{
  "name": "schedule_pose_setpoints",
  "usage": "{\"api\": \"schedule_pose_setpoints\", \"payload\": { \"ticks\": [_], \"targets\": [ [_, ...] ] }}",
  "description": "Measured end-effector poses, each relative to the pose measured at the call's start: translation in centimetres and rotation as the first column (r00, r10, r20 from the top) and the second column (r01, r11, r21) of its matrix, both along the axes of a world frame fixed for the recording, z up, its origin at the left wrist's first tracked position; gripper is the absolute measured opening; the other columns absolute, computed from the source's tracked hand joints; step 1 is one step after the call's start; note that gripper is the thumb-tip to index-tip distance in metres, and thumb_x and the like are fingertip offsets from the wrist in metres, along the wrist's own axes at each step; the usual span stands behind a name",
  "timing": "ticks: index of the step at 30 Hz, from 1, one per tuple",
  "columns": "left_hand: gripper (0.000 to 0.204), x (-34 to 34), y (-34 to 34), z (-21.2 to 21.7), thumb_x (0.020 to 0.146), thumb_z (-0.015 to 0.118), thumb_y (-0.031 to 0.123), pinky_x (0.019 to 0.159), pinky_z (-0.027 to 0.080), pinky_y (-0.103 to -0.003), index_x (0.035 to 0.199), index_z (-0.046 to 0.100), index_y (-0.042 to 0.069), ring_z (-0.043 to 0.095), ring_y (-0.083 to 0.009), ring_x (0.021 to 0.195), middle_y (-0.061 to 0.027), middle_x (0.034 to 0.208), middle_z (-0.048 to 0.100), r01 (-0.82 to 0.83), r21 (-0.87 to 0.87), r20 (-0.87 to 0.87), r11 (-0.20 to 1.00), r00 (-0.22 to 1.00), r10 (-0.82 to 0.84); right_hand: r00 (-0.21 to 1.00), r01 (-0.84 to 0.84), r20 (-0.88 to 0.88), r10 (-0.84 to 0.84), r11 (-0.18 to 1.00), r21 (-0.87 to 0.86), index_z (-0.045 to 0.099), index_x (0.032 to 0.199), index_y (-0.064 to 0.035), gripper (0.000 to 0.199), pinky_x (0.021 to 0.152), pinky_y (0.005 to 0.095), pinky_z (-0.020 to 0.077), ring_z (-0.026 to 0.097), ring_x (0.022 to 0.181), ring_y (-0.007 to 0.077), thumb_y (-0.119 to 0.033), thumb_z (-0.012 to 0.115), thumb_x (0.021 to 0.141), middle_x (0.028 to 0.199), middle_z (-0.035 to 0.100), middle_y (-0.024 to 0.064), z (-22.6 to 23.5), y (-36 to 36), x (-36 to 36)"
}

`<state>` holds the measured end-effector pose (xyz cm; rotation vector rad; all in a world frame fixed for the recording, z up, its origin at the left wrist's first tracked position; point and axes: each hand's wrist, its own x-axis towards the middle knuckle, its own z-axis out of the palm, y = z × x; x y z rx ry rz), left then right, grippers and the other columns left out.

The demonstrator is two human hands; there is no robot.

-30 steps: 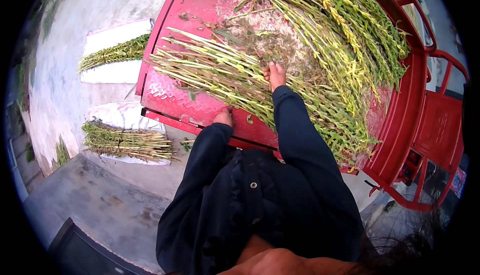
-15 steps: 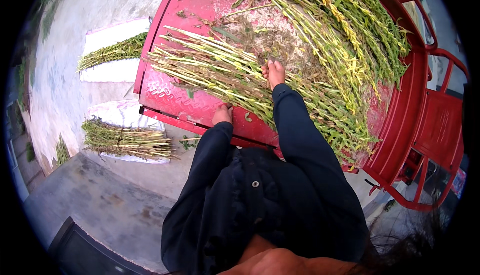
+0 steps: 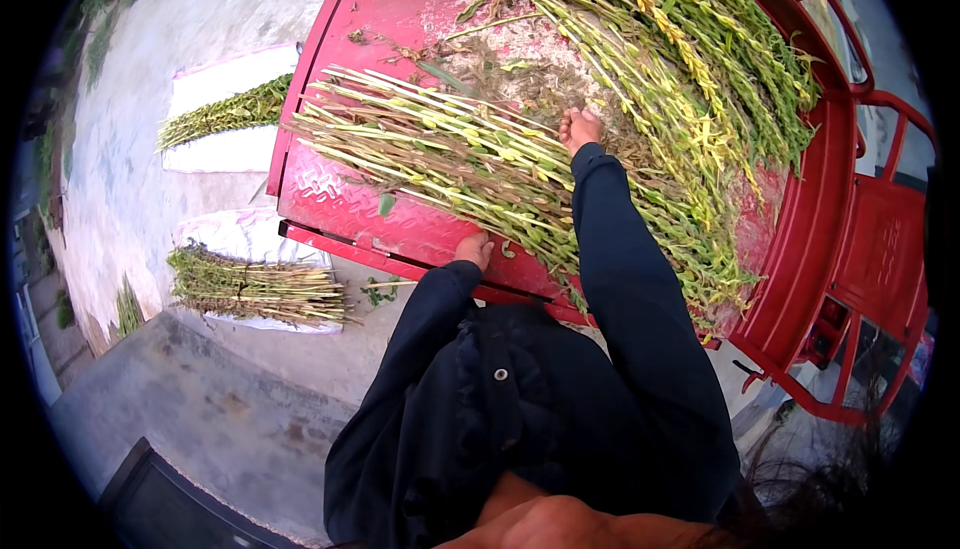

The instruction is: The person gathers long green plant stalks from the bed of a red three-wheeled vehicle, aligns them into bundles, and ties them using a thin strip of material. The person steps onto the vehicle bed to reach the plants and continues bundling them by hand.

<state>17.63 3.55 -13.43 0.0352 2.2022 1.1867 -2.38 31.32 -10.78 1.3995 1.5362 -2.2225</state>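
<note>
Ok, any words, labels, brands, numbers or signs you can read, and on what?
None can be read.
Red panel at far right: faint marks, too small and blurred to make out.
Truck bed: raised tread pattern, not writing.

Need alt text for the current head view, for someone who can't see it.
The person's right hand is curled at the far side of cut stalks on a red vehicle bed; the left hand is at the bed's near edge. Two bundles lie on white sheets at left.
</note>
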Motion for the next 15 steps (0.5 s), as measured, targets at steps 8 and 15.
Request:
{"api": "schedule_pose_setpoints", "payload": {
  "ticks": [8, 15],
  "targets": [
    [0.011, 1.5, -2.3, -1.8, 0.079, 0.056, 0.010, 0.063, 0.048, -0.043, 0.083, 0.056, 0.000, 0.060, -0.0365, 0.068, -0.0198, 0.073, 0.061, -0.007, -0.233, -0.252, 0.972, 0.966, -0.054, 0.908, -0.340, -0.063, 0.415, 0.815, 0.468, 0.058, 0.077, -0.0003, 0.024, 0.049, 0.0303, 0.0399, 0.049, 0.051, 0.0121, -0.019, 0.050, 0.089, 0.057, 0.050, 0.0040, 2.8, -1.3, 1.2],
    [0.021, -6.4, 3.4, 9.9, 0.083, 0.046, 0.020, 0.064, 0.045, -0.048, 0.088, 0.057, 0.002, 0.059, -0.0391, 0.073, -0.0222, 0.076, 0.061, 0.270, -0.301, -0.106, 0.915, 0.944, -0.313, 0.684, -0.318, -0.104, 0.722, 0.424, 0.848, 0.049, 0.072, -0.0029, 0.022, 0.053, 0.0433, 0.0383, 0.052, 0.061, 0.0392, -0.020, 0.051, 0.085, 0.060, 0.050, 0.0191, 8.6, -12.4, 9.1]
  ]
}}
